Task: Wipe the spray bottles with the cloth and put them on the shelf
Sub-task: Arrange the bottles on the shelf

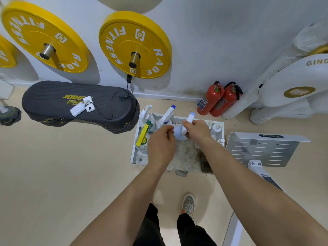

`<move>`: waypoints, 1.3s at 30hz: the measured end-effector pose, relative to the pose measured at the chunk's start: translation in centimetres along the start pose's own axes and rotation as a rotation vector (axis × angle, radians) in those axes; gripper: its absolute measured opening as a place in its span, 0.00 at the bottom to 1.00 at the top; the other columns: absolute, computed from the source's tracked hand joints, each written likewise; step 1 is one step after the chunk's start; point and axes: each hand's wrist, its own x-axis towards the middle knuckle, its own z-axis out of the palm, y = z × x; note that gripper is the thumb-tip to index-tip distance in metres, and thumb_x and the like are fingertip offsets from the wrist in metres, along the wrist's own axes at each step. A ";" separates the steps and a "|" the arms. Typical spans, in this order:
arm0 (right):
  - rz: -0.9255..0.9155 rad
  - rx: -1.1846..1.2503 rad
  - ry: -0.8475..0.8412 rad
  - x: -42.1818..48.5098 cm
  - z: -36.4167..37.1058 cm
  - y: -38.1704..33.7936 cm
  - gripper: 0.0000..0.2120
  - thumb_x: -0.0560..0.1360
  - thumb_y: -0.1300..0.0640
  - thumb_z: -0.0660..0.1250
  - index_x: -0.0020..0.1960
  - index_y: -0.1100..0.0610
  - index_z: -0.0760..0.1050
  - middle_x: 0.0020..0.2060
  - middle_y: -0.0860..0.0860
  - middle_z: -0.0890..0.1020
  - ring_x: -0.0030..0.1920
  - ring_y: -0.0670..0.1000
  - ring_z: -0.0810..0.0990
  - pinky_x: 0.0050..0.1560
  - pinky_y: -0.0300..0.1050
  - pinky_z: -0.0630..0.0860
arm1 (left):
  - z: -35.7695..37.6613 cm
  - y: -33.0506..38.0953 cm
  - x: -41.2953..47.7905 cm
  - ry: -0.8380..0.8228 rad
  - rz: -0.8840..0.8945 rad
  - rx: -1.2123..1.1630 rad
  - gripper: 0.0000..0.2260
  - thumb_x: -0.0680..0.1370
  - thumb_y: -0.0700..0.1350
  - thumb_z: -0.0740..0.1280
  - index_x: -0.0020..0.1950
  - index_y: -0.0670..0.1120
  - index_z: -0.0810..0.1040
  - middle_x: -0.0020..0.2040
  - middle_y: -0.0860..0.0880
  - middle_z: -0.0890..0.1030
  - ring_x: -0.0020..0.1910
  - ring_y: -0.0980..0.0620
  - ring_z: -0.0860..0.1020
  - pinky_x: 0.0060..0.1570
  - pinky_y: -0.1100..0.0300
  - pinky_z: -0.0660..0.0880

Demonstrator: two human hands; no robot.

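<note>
A white spray bottle with a blue nozzle (179, 132) stands over the white shelf (134, 153). My right hand (197, 131) grips its trigger head and neck. My left hand (160, 142) has its fingers curled against the bottle's body from the left. A mottled whitish cloth (185, 155) lies on the shelf below both hands. Other spray bottles stand at the shelf's back left: a white one (145, 115), a blue-tipped one (167, 115) and a yellow-triggered clear one (142, 139).
Small white bottles (216, 129) crowd the shelf's right side. Two red fire extinguishers (219, 100) lean on the wall behind. A black step platform (79, 105) sits to the left, a perforated metal plate (260, 150) to the right. Yellow weight plates (134, 44) hang on the wall.
</note>
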 end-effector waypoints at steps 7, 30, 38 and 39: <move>0.056 0.045 0.046 1.8 0.5 -0.1 0.18 0.78 0.45 0.69 0.44 0.61 0.80 0.41 0.60 0.85 0.47 0.61 0.85 0.53 0.61 0.82 | -1.7 0.8 2.8 0.022 -0.077 -0.037 0.19 0.79 0.34 0.59 0.64 0.48 0.81 0.57 0.51 0.84 0.53 0.50 0.81 0.52 0.58 0.76; 0.144 0.130 0.078 0.9 0.9 -1.1 0.19 0.79 0.43 0.66 0.39 0.57 0.77 0.38 0.58 0.85 0.47 0.61 0.85 0.57 0.59 0.80 | -0.9 1.1 3.5 -0.129 -0.108 0.038 0.19 0.79 0.37 0.59 0.69 0.46 0.75 0.55 0.46 0.82 0.46 0.48 0.76 0.44 0.58 0.71; 0.184 0.292 0.085 -0.3 -1.4 -1.2 0.16 0.79 0.45 0.65 0.51 0.59 0.78 0.45 0.59 0.79 0.55 0.63 0.82 0.59 0.59 0.79 | -1.9 0.9 1.5 -0.045 -0.009 0.022 0.18 0.77 0.36 0.62 0.65 0.47 0.79 0.50 0.46 0.83 0.46 0.44 0.80 0.44 0.55 0.74; 0.179 0.297 0.073 -0.5 -2.3 -1.2 0.15 0.80 0.51 0.66 0.60 0.61 0.76 0.48 0.62 0.79 0.54 0.63 0.81 0.59 0.57 0.78 | -2.1 1.0 1.2 -0.042 -0.013 0.003 0.18 0.77 0.36 0.63 0.66 0.47 0.78 0.53 0.47 0.83 0.48 0.45 0.81 0.46 0.54 0.75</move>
